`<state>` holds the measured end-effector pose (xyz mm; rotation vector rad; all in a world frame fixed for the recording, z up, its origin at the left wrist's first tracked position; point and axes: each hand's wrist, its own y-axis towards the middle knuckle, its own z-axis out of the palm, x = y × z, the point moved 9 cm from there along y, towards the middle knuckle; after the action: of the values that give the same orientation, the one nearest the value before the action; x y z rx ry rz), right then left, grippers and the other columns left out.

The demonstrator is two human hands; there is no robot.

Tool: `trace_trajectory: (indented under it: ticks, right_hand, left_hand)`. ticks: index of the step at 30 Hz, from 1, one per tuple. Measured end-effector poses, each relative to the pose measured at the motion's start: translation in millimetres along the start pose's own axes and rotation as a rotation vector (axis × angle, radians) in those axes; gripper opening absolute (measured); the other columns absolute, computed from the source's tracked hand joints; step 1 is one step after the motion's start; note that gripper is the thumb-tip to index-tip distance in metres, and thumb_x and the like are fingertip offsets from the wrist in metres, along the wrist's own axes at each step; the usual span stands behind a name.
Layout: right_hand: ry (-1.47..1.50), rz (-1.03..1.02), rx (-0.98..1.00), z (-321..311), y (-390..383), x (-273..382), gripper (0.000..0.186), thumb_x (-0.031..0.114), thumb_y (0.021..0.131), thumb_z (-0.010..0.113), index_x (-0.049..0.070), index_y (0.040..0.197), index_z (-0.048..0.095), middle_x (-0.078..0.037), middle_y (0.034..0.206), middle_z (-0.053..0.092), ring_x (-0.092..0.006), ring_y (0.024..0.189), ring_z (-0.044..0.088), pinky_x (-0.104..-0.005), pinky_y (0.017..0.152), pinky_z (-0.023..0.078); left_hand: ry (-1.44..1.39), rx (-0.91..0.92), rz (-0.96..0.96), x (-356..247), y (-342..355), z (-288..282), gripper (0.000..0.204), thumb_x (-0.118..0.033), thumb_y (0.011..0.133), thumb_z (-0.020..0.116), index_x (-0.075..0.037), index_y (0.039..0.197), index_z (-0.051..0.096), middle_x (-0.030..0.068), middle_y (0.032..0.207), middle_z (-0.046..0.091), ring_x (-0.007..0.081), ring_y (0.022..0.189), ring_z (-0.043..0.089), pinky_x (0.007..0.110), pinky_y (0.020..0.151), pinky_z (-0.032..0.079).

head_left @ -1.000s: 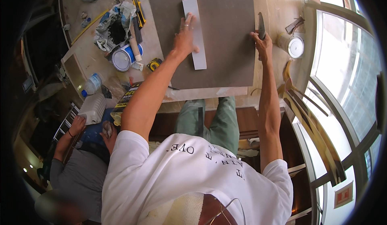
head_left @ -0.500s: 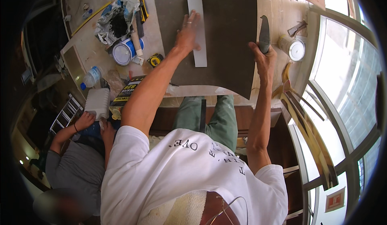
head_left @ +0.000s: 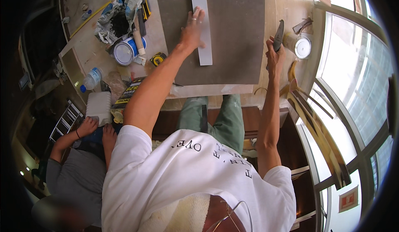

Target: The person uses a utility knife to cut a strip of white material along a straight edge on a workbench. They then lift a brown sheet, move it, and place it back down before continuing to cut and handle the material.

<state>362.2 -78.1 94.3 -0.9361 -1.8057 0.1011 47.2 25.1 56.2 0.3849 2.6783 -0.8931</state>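
My left hand (head_left: 192,31) rests with spread fingers on a long white strip (head_left: 205,52), which lies lengthwise on dark grey-brown sheet material (head_left: 237,59) on the worktable (head_left: 181,91); a seam or overlapping edge runs beside the strip. My right hand (head_left: 274,57) grips a knife with a curved grey blade (head_left: 279,35) pointing away from me, just off the sheet's right edge. A yellow tape measure (head_left: 158,59) lies by the sheet's left side.
Left: paint can (head_left: 124,53), crumpled bag (head_left: 109,26), yellow utility knife (head_left: 145,2), water bottle (head_left: 91,80). Below them, a co-worker (head_left: 74,178) handles a white plastic container (head_left: 99,105). Right: tin (head_left: 302,47), leaning curved boards (head_left: 316,134), window (head_left: 351,78).
My right hand and knife have shifted right, away from the sheet. The sheet's right part, curled up half a second ago, lies flatter. My left hand stayed on the strip, shifting slightly upward.
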Motion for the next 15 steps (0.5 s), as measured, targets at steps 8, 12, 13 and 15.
trace_trajectory:
  ticks: [8, 12, 13, 15]
  right_hand:
    - [0.074, 0.074, -0.085, -10, -92, -76, 0.035, 0.027, 0.093, 0.068, 0.001, 0.116, 0.065, 0.001, 0.076, 0.057, -0.0064, 0.059, 0.048, -0.0224, 0.051, 0.038]
    - [0.142, 0.123, -0.01, -3, -117, -100, 0.029, 0.023, 0.094, 0.067, 0.004, 0.116, 0.065, 0.003, 0.081, 0.057, -0.0048, 0.06, 0.045, -0.0216, 0.051, 0.036]
    - [0.147, 0.14, 0.022, -2, -119, -100, 0.029, 0.025, 0.094, 0.067, 0.005, 0.116, 0.066, 0.004, 0.082, 0.057, -0.0049, 0.061, 0.045, -0.0217, 0.053, 0.039]
    - [0.142, 0.125, 0.131, 4, -118, -87, 0.03, 0.025, 0.095, 0.067, 0.005, 0.116, 0.066, 0.003, 0.083, 0.057, -0.0057, 0.062, 0.046, -0.0228, 0.054, 0.04]
  left_hand:
    - [-0.018, -0.031, 0.016, 1, -8, 0, 0.135, -0.018, 0.05, 0.095, -0.01, 0.156, 0.01, 0.0067, 0.164, 0.006, 0.034, 0.149, 0.017, 0.043, 0.111, 0.045]
    - [-0.022, -0.003, -0.027, -8, -9, -7, 0.134, -0.016, 0.048, 0.095, -0.009, 0.155, 0.014, 0.0075, 0.163, 0.01, 0.0374, 0.148, 0.019, 0.052, 0.113, 0.039]
    - [0.035, 0.003, -0.049, -15, -8, -11, 0.132, -0.016, 0.049, 0.094, -0.008, 0.155, 0.016, 0.008, 0.162, 0.012, 0.0385, 0.147, 0.02, 0.056, 0.112, 0.038]
    - [0.095, -0.043, -0.09, -18, -14, -10, 0.12, -0.015, 0.059, 0.091, -0.007, 0.154, 0.019, 0.0086, 0.162, 0.014, 0.0404, 0.147, 0.021, 0.061, 0.109, 0.038]
